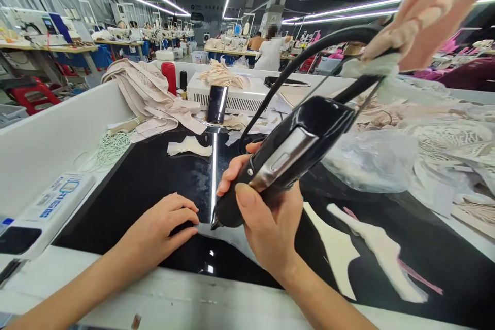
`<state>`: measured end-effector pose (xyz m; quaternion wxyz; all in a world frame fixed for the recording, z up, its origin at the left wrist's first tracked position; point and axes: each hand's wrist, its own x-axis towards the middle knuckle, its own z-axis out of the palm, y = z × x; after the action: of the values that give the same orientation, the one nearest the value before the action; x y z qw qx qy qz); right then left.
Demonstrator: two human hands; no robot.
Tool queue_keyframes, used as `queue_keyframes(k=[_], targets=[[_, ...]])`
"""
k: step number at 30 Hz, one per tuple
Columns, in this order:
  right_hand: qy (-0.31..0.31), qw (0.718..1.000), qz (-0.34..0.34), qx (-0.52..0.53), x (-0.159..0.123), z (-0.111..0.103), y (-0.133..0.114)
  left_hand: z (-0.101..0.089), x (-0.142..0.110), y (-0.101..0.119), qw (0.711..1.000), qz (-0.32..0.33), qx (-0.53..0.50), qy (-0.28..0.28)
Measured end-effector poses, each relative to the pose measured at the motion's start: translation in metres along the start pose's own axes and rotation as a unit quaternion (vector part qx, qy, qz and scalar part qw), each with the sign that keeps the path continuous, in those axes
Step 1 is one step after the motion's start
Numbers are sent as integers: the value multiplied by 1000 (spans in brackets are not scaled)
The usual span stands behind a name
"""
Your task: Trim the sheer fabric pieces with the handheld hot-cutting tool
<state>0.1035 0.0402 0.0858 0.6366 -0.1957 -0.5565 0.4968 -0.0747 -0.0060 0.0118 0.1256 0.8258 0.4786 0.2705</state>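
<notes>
My right hand is wrapped around a black corded handheld tool with a silver side plate. The tool slants down to the left, its narrow tip at a thin, pale fabric piece on the glossy black work surface. My left hand rests on that surface, thumb and fingertips drawn together at the left end of this piece. Part of the fabric is hidden behind my right hand. To the right lie a cream cut piece and a white piece with pink strips.
Another hand, blurred, is at upper right near the tool's cable. A phone leans against a white vented box. Beige fabric is heaped behind. Plastic bag at right; labelled white box at left.
</notes>
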Motion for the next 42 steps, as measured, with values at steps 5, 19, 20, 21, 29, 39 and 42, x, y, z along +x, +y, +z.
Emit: queue_keyframes(k=[5, 19, 20, 21, 29, 39, 42], targets=[[7, 1000, 15, -2, 1, 4, 5, 1, 0, 1, 1000, -20, -7, 6], [15, 1000, 24, 10, -9, -15, -12, 3, 1, 7, 999, -45, 19, 14], [19, 999, 25, 11, -12, -20, -15, 4, 1, 8, 999, -49, 19, 13], [23, 999, 24, 9, -14, -25, -18, 4, 2, 8, 998, -52, 18, 11], [43, 998, -2, -39, -31, -57, -35, 1, 1, 9, 997, -73, 11, 0], [45, 999, 6, -12, -39, -59, -34, 3, -3, 4, 991, -130, -2, -23], [41, 999, 2, -18, -40, -59, -34, 3, -5, 3, 992, -128, -5, -13]])
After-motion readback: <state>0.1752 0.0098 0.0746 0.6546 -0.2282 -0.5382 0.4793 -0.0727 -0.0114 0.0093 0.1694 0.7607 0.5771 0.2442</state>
